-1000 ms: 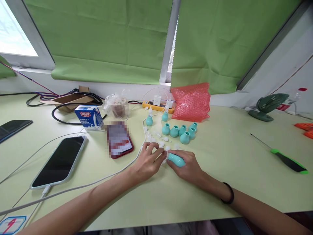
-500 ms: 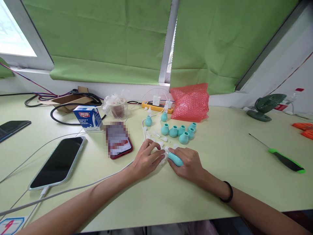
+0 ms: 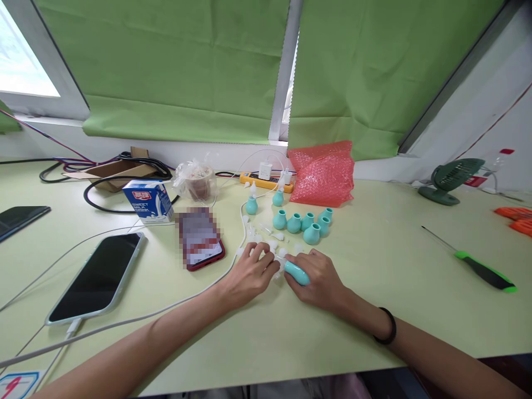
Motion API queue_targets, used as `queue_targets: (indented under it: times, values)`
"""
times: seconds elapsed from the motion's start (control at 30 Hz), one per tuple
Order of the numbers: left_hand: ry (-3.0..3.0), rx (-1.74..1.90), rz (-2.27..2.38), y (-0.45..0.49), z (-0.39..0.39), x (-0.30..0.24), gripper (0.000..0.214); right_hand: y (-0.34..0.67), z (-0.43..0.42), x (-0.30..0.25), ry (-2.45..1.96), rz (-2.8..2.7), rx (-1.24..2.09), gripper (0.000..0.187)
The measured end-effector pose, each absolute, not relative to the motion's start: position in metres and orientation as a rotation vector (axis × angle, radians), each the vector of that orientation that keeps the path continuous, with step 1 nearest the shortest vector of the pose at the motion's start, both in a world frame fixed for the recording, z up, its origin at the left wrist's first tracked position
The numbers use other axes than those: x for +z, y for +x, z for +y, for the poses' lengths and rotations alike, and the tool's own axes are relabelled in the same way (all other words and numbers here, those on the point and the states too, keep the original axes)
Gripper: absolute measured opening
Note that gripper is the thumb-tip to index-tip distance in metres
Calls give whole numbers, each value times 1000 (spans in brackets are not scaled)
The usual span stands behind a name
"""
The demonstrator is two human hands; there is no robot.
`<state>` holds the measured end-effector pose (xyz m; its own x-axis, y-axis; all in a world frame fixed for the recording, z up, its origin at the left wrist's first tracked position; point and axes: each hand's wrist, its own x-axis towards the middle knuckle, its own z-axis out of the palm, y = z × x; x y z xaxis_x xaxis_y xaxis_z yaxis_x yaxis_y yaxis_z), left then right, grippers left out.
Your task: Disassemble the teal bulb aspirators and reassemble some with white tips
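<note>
My right hand (image 3: 318,277) is wrapped around a turquoise squeeze bulb (image 3: 297,273), which lies tilted with its neck toward my left hand (image 3: 251,271). At that neck sits a clear plastic nozzle (image 3: 280,258), and the curled fingers of my left hand pinch it; the fingertips are partly hidden. Just beyond my hands lie several small white and clear plastic pieces (image 3: 273,244). Several open-necked turquoise bulbs (image 3: 311,234) stand behind them on the right. Two more bulbs, one with a clear tip (image 3: 251,205), stand farther back.
A phone in a red case (image 3: 203,244) and a larger phone (image 3: 97,277) lie to the left, near a milk carton (image 3: 148,202). White cables cross the table (image 3: 257,349). Behind are a yellow power strip (image 3: 266,183) and red bubble wrap (image 3: 322,174). A screwdriver (image 3: 484,271) lies at right.
My left hand has shifted slightly, its fingers curling a little more by the nozzle. My right hand still grips the bulb, almost unmoved. The whole view has drifted slightly.
</note>
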<state>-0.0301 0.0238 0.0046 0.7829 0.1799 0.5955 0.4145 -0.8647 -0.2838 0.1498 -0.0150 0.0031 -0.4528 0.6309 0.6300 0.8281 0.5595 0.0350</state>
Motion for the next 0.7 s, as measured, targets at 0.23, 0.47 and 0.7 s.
queue_targets:
  times: [0.23,0.47,0.7]
  values:
    - [-2658,-664,-736,-25,21,0,16,150,-14,5,-1128,-2226,-394,21]
    - [-3055,-1067,-1268,-24,23,4,16,152,-12,3,-1157,-2222,-420,22]
    - [-2815,-1098,-1286,-28,35,8,14,147,-13,4,-1077,-2154,-368,22]
